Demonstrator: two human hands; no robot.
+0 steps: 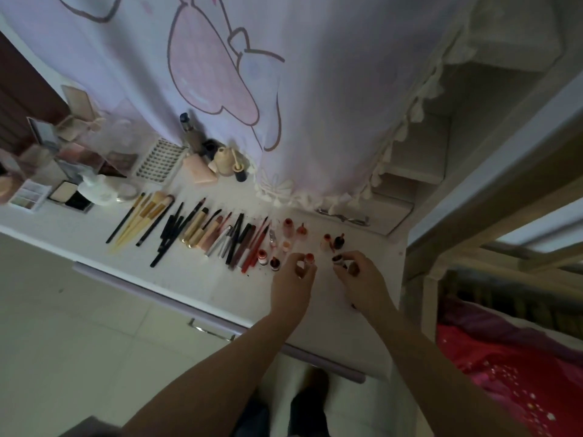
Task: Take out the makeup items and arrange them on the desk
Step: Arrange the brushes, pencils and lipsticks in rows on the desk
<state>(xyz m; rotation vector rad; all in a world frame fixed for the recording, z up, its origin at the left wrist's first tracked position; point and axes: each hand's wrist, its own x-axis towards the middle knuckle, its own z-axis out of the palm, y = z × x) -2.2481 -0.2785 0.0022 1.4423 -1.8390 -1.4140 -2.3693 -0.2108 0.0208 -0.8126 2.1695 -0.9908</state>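
On the white desk [195,279] lie several makeup brushes [142,220], pencils and tubes [217,236] in a slanted row. To their right stand small red lip tint bottles [287,227] and two more [334,241]. My left hand [295,279] pinches a small red-capped tube [309,258] just above the desk. A dark-capped tube [338,259] is pinched by my right hand [359,275], a hand's width to the right.
Palettes and compacts [28,195] sit at the far left, with a lash tray [159,160] and bottles [225,159] behind the row. A pink cartoon curtain [252,89] hangs over the desk's back. A bed with a red cover [520,373] is at right.
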